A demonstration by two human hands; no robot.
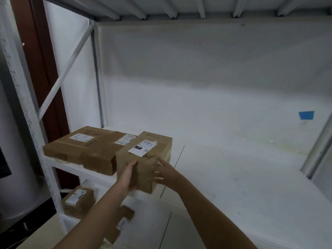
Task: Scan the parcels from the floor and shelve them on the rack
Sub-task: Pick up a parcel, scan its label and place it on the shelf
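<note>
The box (144,159) sits on the rack (233,177), lower centre-left of the frame. The left hand (132,174) grips its near face; the right hand (165,172) presses with straight fingers. Stiff cardboard, probably light; hold opposite sides.

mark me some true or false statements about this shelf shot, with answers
1. The left hand and the right hand are on the same parcel. True.
2. That parcel carries a white label on top. True.
3. The other two boxes on this shelf lie to the parcel's right. False: the flat box and the box beside it lie to its left.
4. The tape on the back wall is red. False: it is blue.
5. More parcels lie below this shelf. True.
</note>
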